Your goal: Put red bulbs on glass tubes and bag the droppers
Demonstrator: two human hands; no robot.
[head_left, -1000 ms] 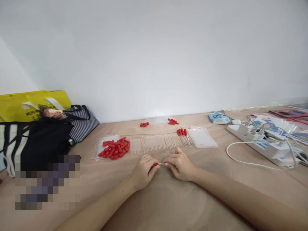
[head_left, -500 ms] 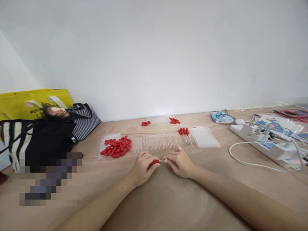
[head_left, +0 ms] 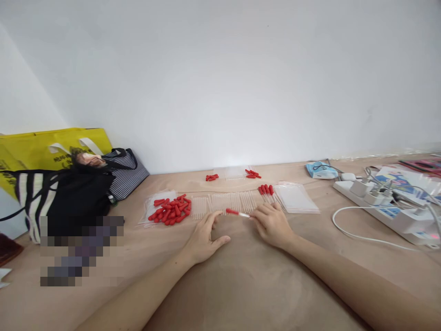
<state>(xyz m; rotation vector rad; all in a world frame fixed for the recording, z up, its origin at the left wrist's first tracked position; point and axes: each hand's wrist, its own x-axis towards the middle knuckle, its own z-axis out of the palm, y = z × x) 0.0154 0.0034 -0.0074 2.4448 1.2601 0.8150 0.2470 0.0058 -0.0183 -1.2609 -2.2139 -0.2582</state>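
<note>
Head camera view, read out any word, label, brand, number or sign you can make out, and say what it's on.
I can't quote any text reliably.
Yellow bag: dark printed characters, too blurred to read.
Blue-patterned sheet: no legible words.
Power strip: any markings are too small to read.

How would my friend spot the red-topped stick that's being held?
On the tan table, find the right hand. The red-topped stick pokes out of it, red end toward the left hand. The other red-topped sticks lie bunched together just beyond the right hand.
</note>
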